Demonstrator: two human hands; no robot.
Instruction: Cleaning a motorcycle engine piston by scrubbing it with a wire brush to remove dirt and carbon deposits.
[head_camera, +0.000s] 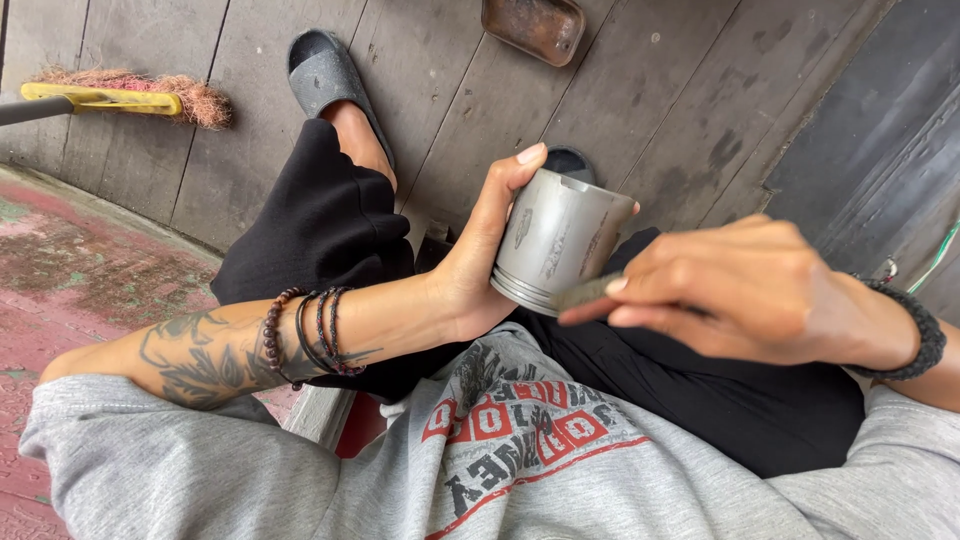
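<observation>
Item 1: grey metal piston (557, 240), cylindrical, ring grooves at its lower rim, held above the lap, tilted. Left hand (478, 262) wraps its side, thumb up along the wall. Right hand (735, 290) pinches a thin flat metal tool (585, 292), tip touching the grooved rim. Judgement: the work goes best with the piston gripped firmly and the tool kept flat in the groove, strokes short. Surrounds: black shorts (330, 215), grey printed shirt (520, 450). Wooden floor (650, 90) bearing 1 grey sandal (325, 70), 1 rusty tray (534, 27), 1 yellow broom (120, 98).

No packages, labels, signs or screens in view
</observation>
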